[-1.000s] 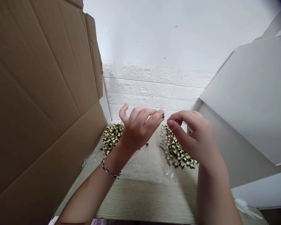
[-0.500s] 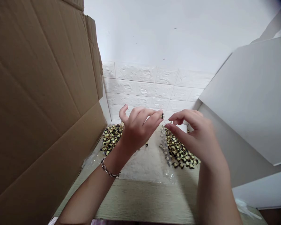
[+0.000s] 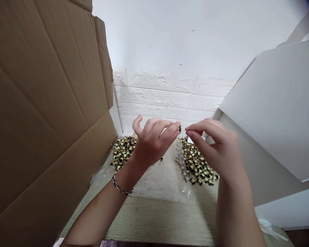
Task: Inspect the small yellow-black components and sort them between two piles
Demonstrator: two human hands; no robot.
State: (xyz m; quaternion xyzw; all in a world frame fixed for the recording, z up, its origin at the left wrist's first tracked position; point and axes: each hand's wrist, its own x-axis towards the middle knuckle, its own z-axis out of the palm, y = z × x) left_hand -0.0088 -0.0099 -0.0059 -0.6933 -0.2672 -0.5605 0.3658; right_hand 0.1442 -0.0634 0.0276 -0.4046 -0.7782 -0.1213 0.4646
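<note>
My left hand (image 3: 154, 139) is raised over the table and pinches a small transformer (image 3: 180, 128) between thumb and fingertips. Its black base and thin pins poke out to the right, while the rest is hidden by my fingers. Just right of the pins, my right hand (image 3: 213, 140) has thumb and forefinger pressed together; whatever they pinch, perhaps a fine wire, is too small to make out. Below the hands lies a clear plastic bag (image 3: 159, 185). Yellow-and-black transformers are heaped in a left pile (image 3: 123, 151) and a right pile (image 3: 199, 168).
A tall cardboard sheet (image 3: 46, 103) walls off the left side. White panels (image 3: 270, 103) stand on the right, and a white brick-patterned wall (image 3: 154, 92) closes the back. Bare wood of the table (image 3: 159, 219) shows at the front.
My right thumb and forefinger have closed from slightly apart into a pinch near the pins. My left hand has shifted very slightly right, still holding the transformer.
</note>
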